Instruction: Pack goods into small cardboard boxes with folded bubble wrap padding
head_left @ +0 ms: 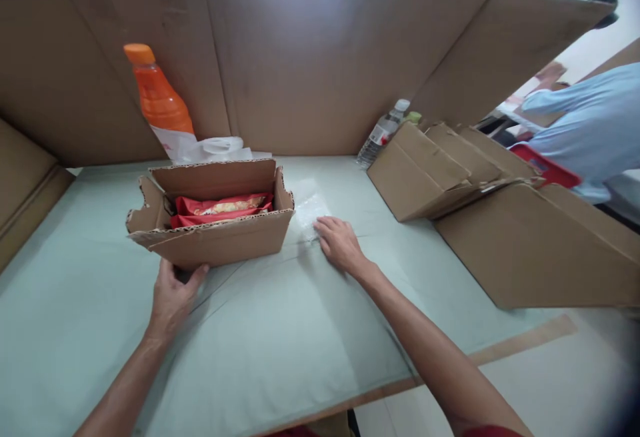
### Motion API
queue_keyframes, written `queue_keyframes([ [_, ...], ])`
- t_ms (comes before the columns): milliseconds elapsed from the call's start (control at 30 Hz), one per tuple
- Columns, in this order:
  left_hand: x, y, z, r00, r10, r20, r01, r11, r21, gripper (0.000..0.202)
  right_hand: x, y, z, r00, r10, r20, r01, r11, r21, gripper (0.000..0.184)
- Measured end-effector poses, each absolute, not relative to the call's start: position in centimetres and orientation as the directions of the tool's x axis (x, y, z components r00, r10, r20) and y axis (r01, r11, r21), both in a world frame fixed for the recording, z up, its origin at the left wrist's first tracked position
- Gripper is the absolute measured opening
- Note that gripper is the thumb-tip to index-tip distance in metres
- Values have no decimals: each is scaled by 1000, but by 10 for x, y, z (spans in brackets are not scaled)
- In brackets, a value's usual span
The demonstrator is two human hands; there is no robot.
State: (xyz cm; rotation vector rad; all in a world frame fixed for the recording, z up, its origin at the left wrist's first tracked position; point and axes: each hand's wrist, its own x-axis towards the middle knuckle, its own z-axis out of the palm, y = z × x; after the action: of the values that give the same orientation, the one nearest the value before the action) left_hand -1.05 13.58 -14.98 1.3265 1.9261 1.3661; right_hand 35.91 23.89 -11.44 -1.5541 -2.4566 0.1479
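A small open cardboard box (220,240) stands on the pale green table (280,344), with red snack packets (220,209) inside. My left hand (173,294) grips the box's near bottom edge, thumb and fingers closed on it. My right hand (339,244) lies flat to the right of the box, fingers stretched out onto a clear plastic bag (309,209) that rests on the table.
An orange drink bottle (159,100) and a white plastic bag (215,149) stand behind the box. Flattened cardboard boxes (450,170) and a clear water bottle (381,134) lie at the right. Cardboard walls (320,57) ring the table. A person in a light blue sleeve (585,124) is at far right.
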Motion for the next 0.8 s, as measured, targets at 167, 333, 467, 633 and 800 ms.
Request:
queue_keyframes([
  [167, 3, 121, -135, -484, 863, 144, 355, 43, 934, 76, 346, 243, -95, -445, 876, 185, 871, 472, -138, 26],
  [333, 22, 51, -122, -479, 791, 381, 602, -20, 798, 72, 348, 153, -65, -552, 808, 206, 777, 588, -226, 24],
  [467, 57, -2, -110, -5, 879, 477, 699, -338, 630, 57, 333, 69, -57, -707, 704, 66, 642, 679, -357, 20],
  [633, 95, -27, -107, 330, 866, 375, 546, -499, 673, 66, 308, 18, -66, -759, 651, -4, 575, 667, -474, 16],
  [800, 101, -21, -121, 156, 980, 121, 594, -192, 781, 46, 304, -3, -72, -494, 817, 298, 670, 576, -469, 21],
])
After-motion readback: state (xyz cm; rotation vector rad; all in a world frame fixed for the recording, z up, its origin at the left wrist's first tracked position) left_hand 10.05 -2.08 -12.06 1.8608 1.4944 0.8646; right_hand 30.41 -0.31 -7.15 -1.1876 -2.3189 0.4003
